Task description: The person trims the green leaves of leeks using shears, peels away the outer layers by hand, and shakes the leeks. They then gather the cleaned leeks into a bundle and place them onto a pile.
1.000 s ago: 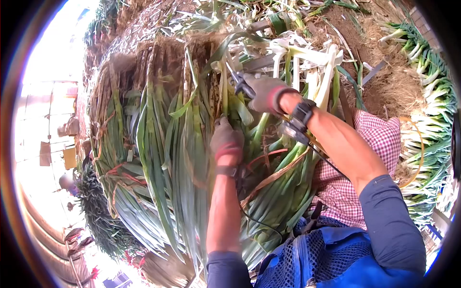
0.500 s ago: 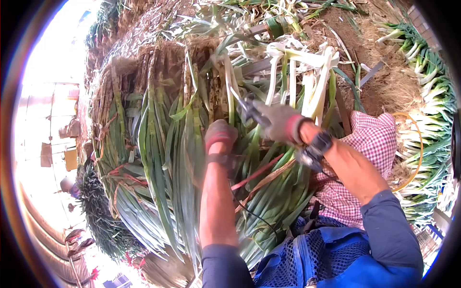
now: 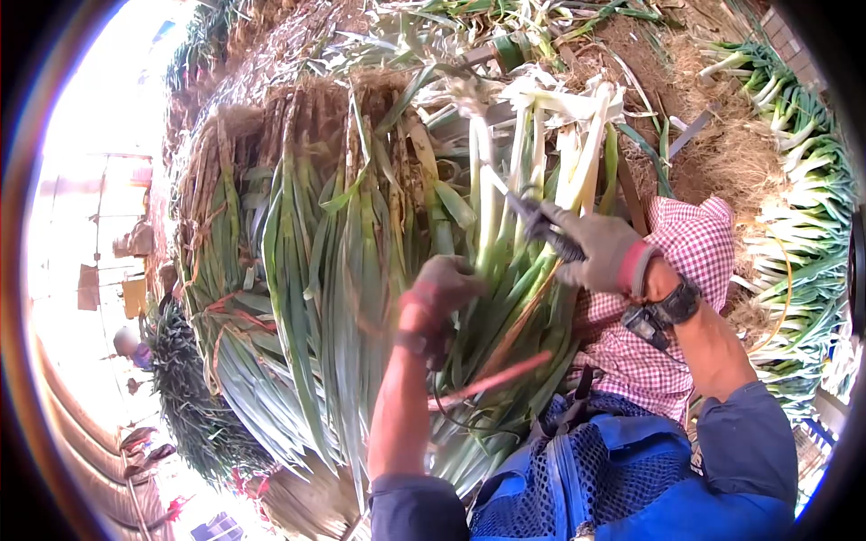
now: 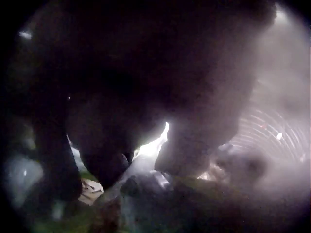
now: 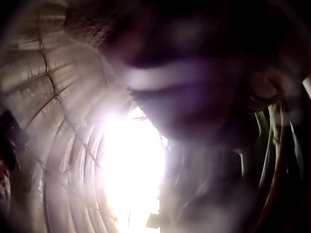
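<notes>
In the head view my gloved left hand (image 3: 442, 287) grips the green part of a leek (image 3: 484, 153), its fingers curled. The leek's white shaft stands up beyond the fingers, roots blurred at the top. My gloved right hand (image 3: 600, 248) holds a black air blow gun (image 3: 541, 224) by its handle. Its thin metal nozzle points up and left at the shaft. Peeled white leeks (image 3: 586, 153) lie just right of the held one. To the left is a thick row of unpeeled leeks (image 3: 284, 216) with brown, soil-covered shafts. Both wrist views are dark and blurred.
Loose peelings (image 3: 541, 27) and brown roots (image 3: 722, 171) cover the ground ahead. A row of white-stemmed leeks (image 3: 812, 207) runs along the right. Red-and-white checked cloth (image 3: 690, 252) is close to the right forearm. A pink strap (image 3: 496, 380) crosses the leaves below the left hand.
Left hand first drew back toward the body, then moved right with the leek, whose shaft came away from the brown row. Right hand and blow gun shifted right and toward the body.
</notes>
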Action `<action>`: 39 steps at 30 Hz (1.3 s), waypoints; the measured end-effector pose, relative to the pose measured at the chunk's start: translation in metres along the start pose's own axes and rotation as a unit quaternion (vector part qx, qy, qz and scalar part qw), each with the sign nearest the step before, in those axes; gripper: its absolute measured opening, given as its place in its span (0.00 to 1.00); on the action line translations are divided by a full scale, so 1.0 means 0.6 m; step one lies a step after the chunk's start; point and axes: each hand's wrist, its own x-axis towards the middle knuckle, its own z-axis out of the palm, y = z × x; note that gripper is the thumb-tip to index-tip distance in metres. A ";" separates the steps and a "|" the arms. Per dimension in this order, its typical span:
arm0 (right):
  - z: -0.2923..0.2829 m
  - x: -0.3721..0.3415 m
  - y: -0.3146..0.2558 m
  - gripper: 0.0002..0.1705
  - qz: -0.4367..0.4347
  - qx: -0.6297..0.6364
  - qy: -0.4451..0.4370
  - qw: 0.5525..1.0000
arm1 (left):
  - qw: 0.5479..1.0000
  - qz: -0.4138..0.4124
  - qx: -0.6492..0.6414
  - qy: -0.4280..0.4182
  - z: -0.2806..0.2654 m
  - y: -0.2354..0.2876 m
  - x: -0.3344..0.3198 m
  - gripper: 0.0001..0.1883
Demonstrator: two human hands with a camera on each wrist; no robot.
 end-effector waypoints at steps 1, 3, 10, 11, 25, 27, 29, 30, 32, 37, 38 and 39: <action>0.015 0.009 0.028 0.62 -0.024 -0.020 0.058 0.998 | 0.999 0.025 -0.001 -0.021 0.018 0.001 -0.009 0.14; -0.002 0.003 0.020 0.62 -0.038 -0.020 -0.016 0.999 | 0.997 0.044 -0.018 -0.066 0.060 0.023 -0.039 0.13; -0.030 0.033 -0.013 0.60 -0.029 -0.131 -0.129 0.983 | 0.992 0.009 -0.089 -0.088 0.084 0.015 -0.027 0.17; -0.030 0.033 -0.020 0.58 -0.049 -0.131 -0.157 0.978 | 0.989 0.015 -0.118 -0.084 0.081 0.012 -0.028 0.16; -0.029 0.167 -0.024 0.50 0.037 -0.136 -0.044 0.989 | 0.958 -0.006 -0.275 0.082 0.028 -0.007 0.041 0.08; -0.041 0.191 -0.028 0.47 0.030 -0.129 0.005 0.991 | 0.962 0.020 -0.258 0.088 0.022 -0.001 0.061 0.08; -0.052 0.225 -0.026 0.44 0.030 -0.124 0.033 0.991 | 0.966 0.032 -0.238 0.091 0.013 0.014 0.077 0.08; -0.055 0.243 -0.025 0.42 0.021 -0.137 0.040 0.990 | 0.970 0.044 -0.218 0.096 0.007 0.028 0.081 0.09; -0.060 0.275 -0.026 0.42 0.023 -0.152 0.061 0.986 | 0.967 0.027 -0.230 0.104 0.005 0.041 0.097 0.10; -0.065 0.285 -0.060 0.44 -0.014 -0.167 0.039 0.985 | 0.949 0.131 0.038 0.284 0.006 -0.013 0.213 0.23; -0.062 0.299 -0.059 0.44 -0.013 -0.166 0.039 0.985 | 0.926 0.143 0.153 0.313 0.001 -0.006 0.218 0.26; -0.058 0.314 -0.056 0.44 -0.025 -0.165 0.054 0.984 | 0.963 0.072 0.105 0.238 -0.007 0.004 0.226 0.33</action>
